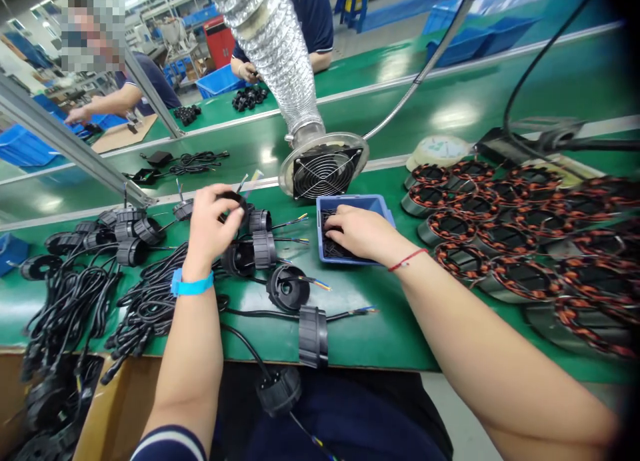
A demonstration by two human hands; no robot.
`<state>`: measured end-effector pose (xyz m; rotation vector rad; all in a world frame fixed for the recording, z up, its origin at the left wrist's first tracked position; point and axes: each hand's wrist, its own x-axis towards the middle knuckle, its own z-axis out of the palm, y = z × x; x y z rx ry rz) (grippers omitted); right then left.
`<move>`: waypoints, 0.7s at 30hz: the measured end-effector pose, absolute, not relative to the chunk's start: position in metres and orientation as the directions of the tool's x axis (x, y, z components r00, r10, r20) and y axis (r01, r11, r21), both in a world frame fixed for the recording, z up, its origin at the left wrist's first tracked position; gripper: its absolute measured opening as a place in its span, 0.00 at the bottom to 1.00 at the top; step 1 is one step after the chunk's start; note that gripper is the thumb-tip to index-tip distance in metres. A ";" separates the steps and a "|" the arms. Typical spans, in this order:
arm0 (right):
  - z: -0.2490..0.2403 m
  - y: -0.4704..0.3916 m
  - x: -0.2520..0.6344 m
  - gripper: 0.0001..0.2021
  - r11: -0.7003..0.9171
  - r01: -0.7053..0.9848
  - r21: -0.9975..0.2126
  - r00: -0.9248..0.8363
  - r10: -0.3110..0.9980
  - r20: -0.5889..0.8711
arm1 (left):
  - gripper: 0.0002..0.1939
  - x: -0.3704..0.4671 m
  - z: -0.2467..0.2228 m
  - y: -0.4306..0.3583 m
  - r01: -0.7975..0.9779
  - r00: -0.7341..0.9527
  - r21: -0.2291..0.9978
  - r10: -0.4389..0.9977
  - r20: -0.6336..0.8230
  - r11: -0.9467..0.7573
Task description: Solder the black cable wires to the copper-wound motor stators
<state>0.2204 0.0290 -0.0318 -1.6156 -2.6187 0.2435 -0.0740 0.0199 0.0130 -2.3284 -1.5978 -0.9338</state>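
My left hand (214, 222) is closed on a black plastic cable cap (233, 200), raised above the green bench; loose wire ends stick out past the fingers, slightly blurred. Inside a small blue bin (354, 199), my right hand (361, 232) has its fingers curled down among small black pieces (337, 248); what the fingertips pinch is hidden. Between the hands stand several more black ribbed caps (264, 249) with stripped coloured wires. Nearest me, one ribbed cap (313, 338) lies at the bench edge, and another cap (279, 391) hangs below the edge.
Bundled black cables (153, 294) and more caps cover the left side. Copper-wound stators (480, 238) fill the right. A round fan (325, 169) on a foil duct (285, 54) hangs behind the bin. A cardboard box (113, 408) is below left. Two people work across the bench.
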 end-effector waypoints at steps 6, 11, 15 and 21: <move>-0.031 0.029 0.222 0.14 0.440 0.883 -0.163 -0.449 0.893 -0.023 | 0.08 -0.035 0.018 0.001 0.898 0.419 -0.078 0.789 0.449 -0.432; -0.029 0.029 0.222 0.13 0.444 0.872 -0.203 -0.456 0.890 -0.009 | 0.16 -0.024 0.015 -0.001 0.872 0.472 -0.091 0.778 0.414 -0.481; -0.026 0.029 0.224 0.13 0.395 0.882 -0.256 -0.412 0.911 -0.011 | 0.15 -0.024 0.015 0.001 0.861 0.495 -0.103 0.774 0.395 -0.499; -0.023 0.033 0.236 0.08 0.292 0.766 -0.572 -0.302 0.950 0.080 | 0.12 -0.027 0.016 -0.001 0.860 0.461 -0.004 0.774 0.434 -0.510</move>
